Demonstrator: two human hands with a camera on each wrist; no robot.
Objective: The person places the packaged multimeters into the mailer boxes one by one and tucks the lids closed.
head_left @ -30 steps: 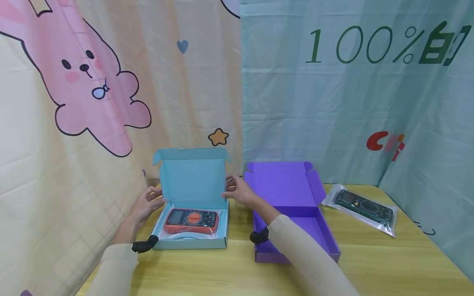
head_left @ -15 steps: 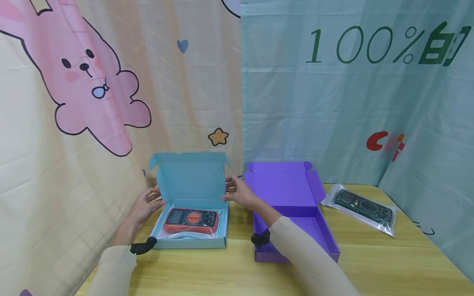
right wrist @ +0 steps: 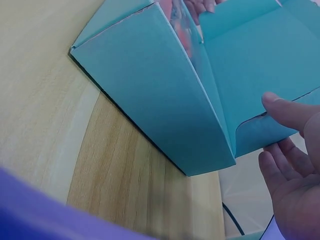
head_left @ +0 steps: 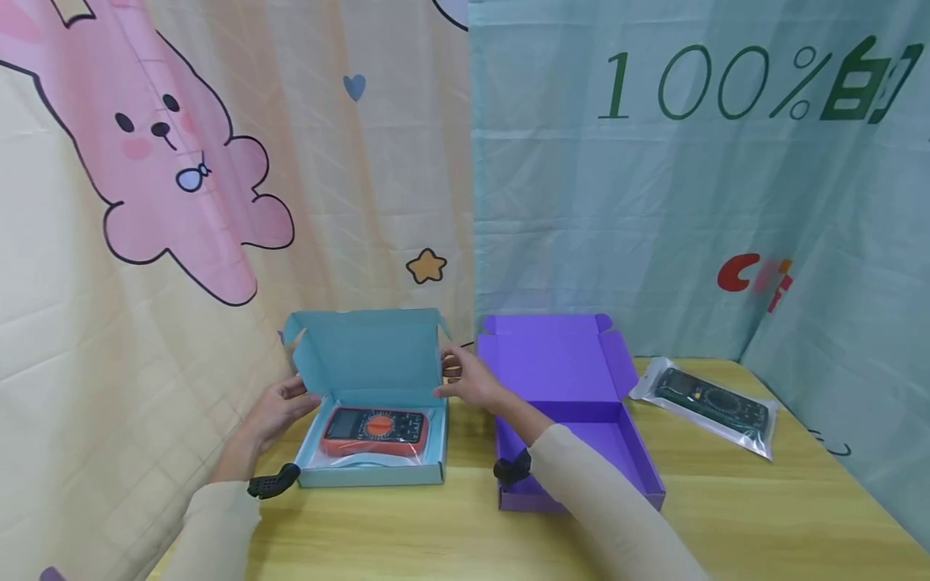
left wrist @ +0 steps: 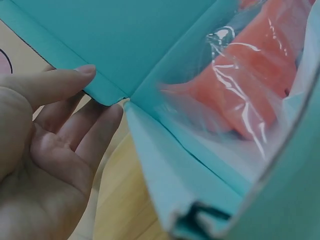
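Head view gives me a cream curtain (head_left: 349,186) on the left and a green curtain (head_left: 552,210) on the right, behind a wooden table (head_left: 407,532). On it I see a purple box (head_left: 559,375), partly hidden by the right forearm, and left of that a turquoise box (head_left: 370,478) with its lid (head_left: 363,355) raised. Well to the right lies a dark meter (head_left: 715,403) in clear wrapping. Inside the turquoise box I can make out a red meter (head_left: 375,433), also wrapped. On my wrist feeds both grips are narrow: the left hand (head_left: 279,411) pinches the lid's left flap (left wrist: 50,47) between thumb and fingers, and the right hand (head_left: 471,379) pinches the right flap (right wrist: 260,135) likewise.
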